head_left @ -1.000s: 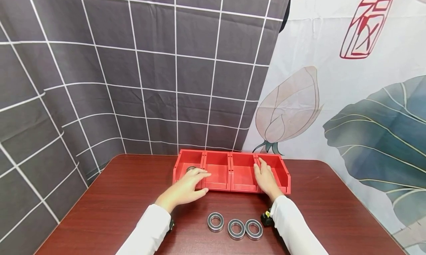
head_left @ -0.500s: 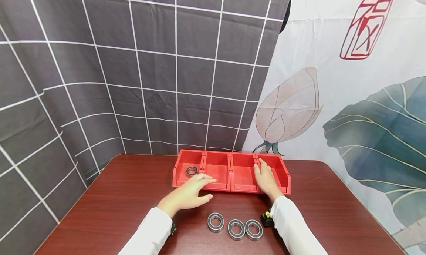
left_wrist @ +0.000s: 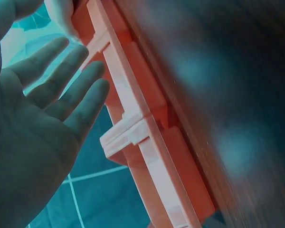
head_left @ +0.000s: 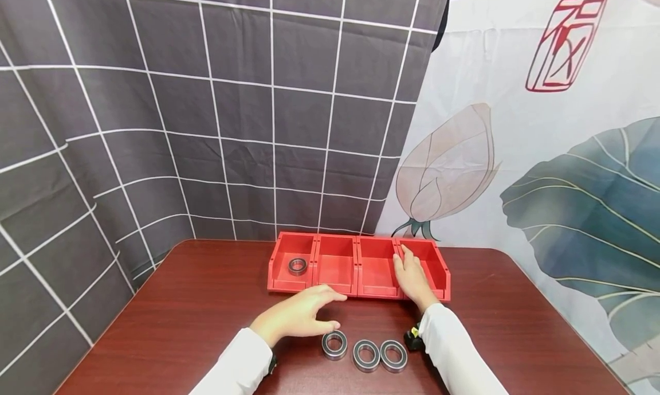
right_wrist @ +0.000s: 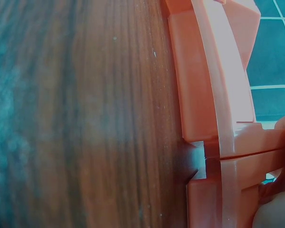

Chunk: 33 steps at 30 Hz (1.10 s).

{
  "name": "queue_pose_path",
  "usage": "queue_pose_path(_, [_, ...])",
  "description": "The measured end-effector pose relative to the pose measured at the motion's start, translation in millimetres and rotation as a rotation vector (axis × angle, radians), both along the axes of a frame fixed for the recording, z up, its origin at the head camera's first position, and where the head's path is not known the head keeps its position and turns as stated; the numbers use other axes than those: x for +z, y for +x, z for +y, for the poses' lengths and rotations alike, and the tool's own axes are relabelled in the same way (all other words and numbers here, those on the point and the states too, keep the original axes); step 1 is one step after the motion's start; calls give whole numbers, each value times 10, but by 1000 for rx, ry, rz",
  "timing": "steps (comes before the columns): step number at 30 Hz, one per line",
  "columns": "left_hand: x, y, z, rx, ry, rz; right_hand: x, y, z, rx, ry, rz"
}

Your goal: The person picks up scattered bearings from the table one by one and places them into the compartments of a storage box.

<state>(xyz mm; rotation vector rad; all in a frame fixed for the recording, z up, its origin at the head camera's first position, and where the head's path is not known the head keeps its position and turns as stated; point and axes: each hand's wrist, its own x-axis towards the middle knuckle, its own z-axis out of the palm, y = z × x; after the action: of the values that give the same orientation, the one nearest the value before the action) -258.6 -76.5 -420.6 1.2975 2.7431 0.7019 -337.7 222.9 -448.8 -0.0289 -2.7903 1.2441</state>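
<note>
My left hand hovers in front of the red bins with its fingers extended and holds nothing. Its thumb tip overlaps the far rim of the leftmost ball bearing on the table. In the left wrist view the palm faces the camera, fingers spread. My right hand grips the walls where the third bin and the rightmost bin meet, with fingers on both sides of them in the right wrist view. Another ball bearing lies flat inside the leftmost bin.
Two more ball bearings, one left and one right, lie side by side between the forearms. The second bin stands within the row. A dark red wooden table bears everything, with a grey checked cloth hanging behind it.
My left hand has drawn back from the leftmost bin, toward the near right, to the bearing on the table. The bearing in that bin is now uncovered. My right hand stays put.
</note>
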Motion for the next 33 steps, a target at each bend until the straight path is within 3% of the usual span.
queue_pose_path(9, [-20,73,92,-100,-30,31,4,-2,-10,-2,-6,0])
queue_pose_path(16, [-59,113,136,-112,-63,1,12,-1,2,-2,-8,0])
queue_pose_path(33, [-137,198,171,-128,-77,92,9,4,-8,-5,-5,9])
